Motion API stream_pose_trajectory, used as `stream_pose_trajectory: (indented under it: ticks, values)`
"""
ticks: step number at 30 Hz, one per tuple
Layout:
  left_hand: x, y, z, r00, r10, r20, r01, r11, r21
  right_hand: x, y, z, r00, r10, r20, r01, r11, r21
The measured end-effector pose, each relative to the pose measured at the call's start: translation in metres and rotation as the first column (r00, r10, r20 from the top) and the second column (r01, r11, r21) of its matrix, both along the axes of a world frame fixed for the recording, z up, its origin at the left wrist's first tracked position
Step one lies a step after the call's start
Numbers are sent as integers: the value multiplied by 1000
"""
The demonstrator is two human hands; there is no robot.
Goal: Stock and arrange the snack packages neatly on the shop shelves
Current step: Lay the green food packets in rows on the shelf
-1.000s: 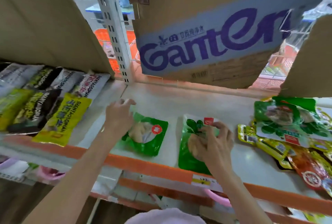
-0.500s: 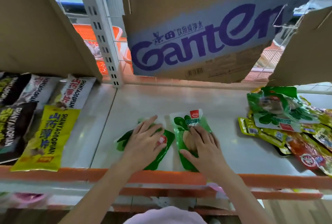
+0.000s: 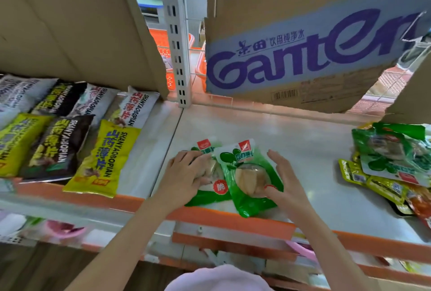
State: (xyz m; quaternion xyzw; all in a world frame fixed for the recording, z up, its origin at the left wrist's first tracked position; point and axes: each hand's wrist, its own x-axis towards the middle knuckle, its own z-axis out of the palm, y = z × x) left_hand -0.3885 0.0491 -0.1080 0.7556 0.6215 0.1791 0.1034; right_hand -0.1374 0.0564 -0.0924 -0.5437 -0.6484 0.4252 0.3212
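Since half a second ago, both green packets have slid closer together, so the right-hand glossy green plastic snack packet with a clear window (image 3: 249, 176) now overlaps the edge of the left-hand green snack packet with a red round badge (image 3: 215, 191), where before they lay just side by side. The right hand (image 3: 285, 184) has come off the top of its packet: its fingers (image 3: 276, 159) are now nearly straight and spread along the packet's right edge, with the thumb touching the window's lower corner, gripping nothing. The left hand (image 3: 186, 175) rests palm down on the left packet, fingers gently bent over its upper half; whether they pinch the film cannot be told. Both packets lie flat on the pale grey metal shelf board (image 3: 291, 146), near its orange front strip (image 3: 233, 219). Well to the right of the right fingers sits a loose heap of green, yellow and red snack pouches (image 3: 391, 169). Left of the left fingers, rows of yellow, black and white printed snack bags (image 3: 100, 157) lie flat. Beyond the fingertips leans a brown cardboard box with purple lettering (image 3: 303, 57).
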Motion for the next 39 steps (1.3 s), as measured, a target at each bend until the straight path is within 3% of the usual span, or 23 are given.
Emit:
stream_pose_trajectory:
  ticks: [3,8,11,15,18,23,27,33,36,39]
  values:
    - [-4,12,3,997,-76,24,77,996,-42,-2,-12,2,995,70,65,-78,990,120]
    - [-12,37,-3,987,-159,-13,158,987,-29,-1,-17,-12,860,261,438,-357,921,154]
    - [-10,62,-1,989,-123,-78,119,991,-58,-14,-5,-14,769,246,590,-385,915,119]
    - [-2,85,10,984,23,-175,-23,1000,0,-39,15,-14,710,202,675,-381,916,126]
    - [10,76,12,979,178,-100,-167,980,112,-52,28,-16,688,166,706,-378,913,153]
    - [21,35,0,991,93,91,-108,978,177,-62,51,-16,675,139,725,-379,908,179]
    - [19,11,1,962,136,235,-169,977,128,-77,60,-11,782,208,588,-378,908,182]
    - [17,5,17,973,165,159,-185,975,121,-85,62,-7,799,389,458,-517,834,192]
    - [26,8,22,982,155,110,-170,975,140,-73,58,-4,835,349,426,-494,816,299]
    - [47,16,27,996,68,53,-76,982,172,-45,52,-4,826,256,502,-452,833,319]
